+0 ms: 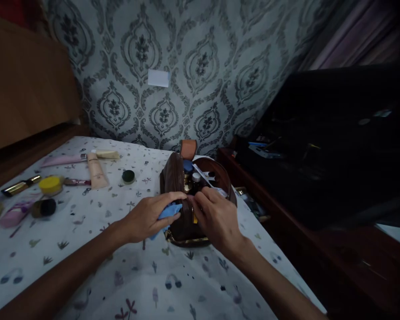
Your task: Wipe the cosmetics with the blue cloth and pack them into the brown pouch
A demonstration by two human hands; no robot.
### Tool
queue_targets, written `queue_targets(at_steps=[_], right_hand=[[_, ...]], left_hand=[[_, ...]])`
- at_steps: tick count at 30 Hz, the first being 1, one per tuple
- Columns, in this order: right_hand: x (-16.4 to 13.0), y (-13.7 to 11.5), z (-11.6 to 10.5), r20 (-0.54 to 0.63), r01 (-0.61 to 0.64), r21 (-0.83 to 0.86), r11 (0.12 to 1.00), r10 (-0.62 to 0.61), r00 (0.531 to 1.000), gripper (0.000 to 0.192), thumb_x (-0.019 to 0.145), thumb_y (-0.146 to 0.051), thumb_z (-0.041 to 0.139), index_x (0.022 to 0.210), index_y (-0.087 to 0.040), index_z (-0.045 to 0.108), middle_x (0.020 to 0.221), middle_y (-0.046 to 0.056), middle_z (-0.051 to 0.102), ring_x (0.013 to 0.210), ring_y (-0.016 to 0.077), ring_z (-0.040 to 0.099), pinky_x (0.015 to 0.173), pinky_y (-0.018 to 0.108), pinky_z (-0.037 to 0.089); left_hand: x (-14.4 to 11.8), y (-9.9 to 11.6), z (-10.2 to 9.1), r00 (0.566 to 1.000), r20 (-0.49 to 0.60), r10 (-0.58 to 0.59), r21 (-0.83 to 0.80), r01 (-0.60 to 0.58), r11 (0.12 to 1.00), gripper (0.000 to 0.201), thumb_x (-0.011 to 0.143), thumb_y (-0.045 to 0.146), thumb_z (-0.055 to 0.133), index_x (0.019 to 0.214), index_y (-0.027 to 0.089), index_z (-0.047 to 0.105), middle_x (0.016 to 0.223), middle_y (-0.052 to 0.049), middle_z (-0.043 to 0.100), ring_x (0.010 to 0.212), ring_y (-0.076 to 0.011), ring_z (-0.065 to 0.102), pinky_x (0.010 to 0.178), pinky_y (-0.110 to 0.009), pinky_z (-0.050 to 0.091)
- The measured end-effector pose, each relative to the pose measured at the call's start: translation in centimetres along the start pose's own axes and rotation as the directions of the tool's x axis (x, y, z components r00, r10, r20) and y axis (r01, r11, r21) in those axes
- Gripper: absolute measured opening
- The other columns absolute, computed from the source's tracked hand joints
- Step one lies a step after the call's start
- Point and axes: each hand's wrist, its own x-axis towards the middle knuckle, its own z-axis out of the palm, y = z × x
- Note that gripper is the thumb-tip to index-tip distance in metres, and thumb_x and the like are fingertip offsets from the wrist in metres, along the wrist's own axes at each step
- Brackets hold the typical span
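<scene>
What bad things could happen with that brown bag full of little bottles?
The brown bag stands open and packed with small bottles. Both the left hand, which grips a blue cloth, and the right hand press on its near edge, so it might tip and spill them. The bag also sits close to the bed edge, so anything that rolls out could drop to the floor.

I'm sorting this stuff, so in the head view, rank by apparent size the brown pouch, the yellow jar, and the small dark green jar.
1. brown pouch, clearly largest, though also nearest the camera.
2. yellow jar.
3. small dark green jar, a bit smaller than the yellow one; it sits slightly farther back, so that gap is unsure.
</scene>
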Motion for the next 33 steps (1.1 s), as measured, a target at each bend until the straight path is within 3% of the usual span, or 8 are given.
queue_targets(at_steps=[5, 8, 10, 16, 22, 28, 31, 33], right_hand=[[-2.5, -2.0, 1.0, -0.236, -0.008, 0.23, 0.973, 0.063, 0.97, 0.02, 0.096, -0.011, 0.044, 0.1, -0.017, 0.062, 0.098, 0.011, 0.067, 0.091, 0.0212, 0.061, 0.081, 0.034, 0.05], [-4.4, -4.0, 1.4, -0.276, -0.052, 0.342, 0.938, 0.154, 0.949, 0.041, 0.093, -0.009, 0.047, 0.133, -0.015, 0.049, 0.128, 0.018, 0.059, 0.122, 0.0269, 0.055, 0.097, 0.046, 0.051], [-6.0, -5.5, 1.7, -0.284, -0.075, 0.369, 0.926, 0.19, 0.94, 0.052, 0.09, -0.008, 0.049, 0.141, -0.016, 0.043, 0.138, 0.021, 0.053, 0.134, 0.0298, 0.047, 0.104, 0.053, 0.047], [-9.3, -8.1, 2.7, -0.368, 0.249, 0.531, 0.81, -0.045, 0.929, 0.025, 0.085, -0.007, 0.052, 0.102, -0.02, 0.065, 0.103, 0.008, 0.073, 0.113, 0.0207, 0.064, 0.102, 0.043, 0.051], [-7.8, -7.8, 3.3, -0.302, 0.313, 0.543, 0.779, -0.167, 0.939, 0.017, 0.086, -0.008, 0.05, 0.084, -0.017, 0.065, 0.089, 0.005, 0.072, 0.097, 0.0173, 0.063, 0.082, 0.031, 0.053], [-4.7, -8.8, 5.0, -0.184, 0.521, 0.44, 0.732, -0.495, 0.85, 0.023, 0.092, -0.015, 0.047, 0.077, -0.019, 0.064, 0.083, 0.001, 0.069, 0.081, 0.0174, 0.059, 0.068, 0.031, 0.045], [-3.2, -9.2, 6.6, -0.095, 0.54, 0.412, 0.734, -0.555, 0.826, 0.021, 0.096, -0.017, 0.047, 0.083, -0.019, 0.064, 0.085, 0.001, 0.068, 0.082, 0.0185, 0.056, 0.073, 0.032, 0.044], [-2.5, -9.3, 7.6, -0.059, 0.521, 0.429, 0.738, -0.553, 0.831, 0.016, 0.096, -0.017, 0.049, 0.088, -0.018, 0.063, 0.086, 0.002, 0.067, 0.086, 0.0192, 0.055, 0.077, 0.033, 0.043]], left_hand=[[0.0, 0.1, -0.2, 1.0, 0.016, -0.008, -0.006, 0.008, 1.0, 0.041, 0.102, 0.042, 0.04, 0.141, 0.03, 0.041, 0.144, -0.006, 0.055, 0.126, -0.0224, 0.058, 0.099, -0.034, 0.051], [-0.1, -0.2, -0.2, 1.0, 0.021, 0.004, -0.007, -0.004, 1.0, 0.042, 0.102, 0.042, 0.042, 0.142, 0.03, 0.04, 0.145, -0.007, 0.054, 0.128, -0.0226, 0.057, 0.102, -0.035, 0.05], [-0.2, -0.5, -0.1, 1.0, 0.019, 0.017, 0.002, -0.017, 1.0, 0.043, 0.101, 0.041, 0.043, 0.142, 0.028, 0.04, 0.144, -0.007, 0.055, 0.126, -0.0225, 0.058, 0.101, -0.034, 0.05], [-0.3, -1.0, 0.2, 1.0, -0.005, -0.01, 0.086, 0.01, 0.996, 0.046, 0.1, 0.041, 0.043, 0.145, 0.028, 0.04, 0.142, -0.008, 0.057, 0.118, -0.0233, 0.063, 0.094, -0.029, 0.054], [-0.3, -1.1, 0.1, 0.999, -0.03, 0.026, 0.154, -0.021, 0.988, 0.049, 0.1, 0.04, 0.044, 0.148, 0.029, 0.037, 0.142, -0.007, 0.058, 0.127, -0.0243, 0.058, 0.102, -0.031, 0.05], [-0.7, -1.5, 0.3, 0.999, -0.039, -0.019, 0.18, 0.026, 0.983, 0.053, 0.098, 0.041, 0.047, 0.149, 0.029, 0.034, 0.131, -0.007, 0.064, 0.112, -0.0225, 0.066, 0.092, -0.028, 0.053], [-1.4, -2.7, 0.0, 0.986, -0.111, -0.124, 0.195, 0.144, 0.97, 0.056, 0.098, 0.045, 0.047, 0.148, 0.024, 0.034, 0.113, -0.006, 0.069, 0.096, -0.0201, 0.069, 0.083, -0.027, 0.054], [-2.1, -4.1, -0.6, 0.973, -0.148, -0.174, 0.236, 0.206, 0.95, 0.049, 0.097, 0.047, 0.046, 0.139, 0.022, 0.045, 0.114, -0.006, 0.069, 0.1, -0.0213, 0.067, 0.086, -0.028, 0.053]])
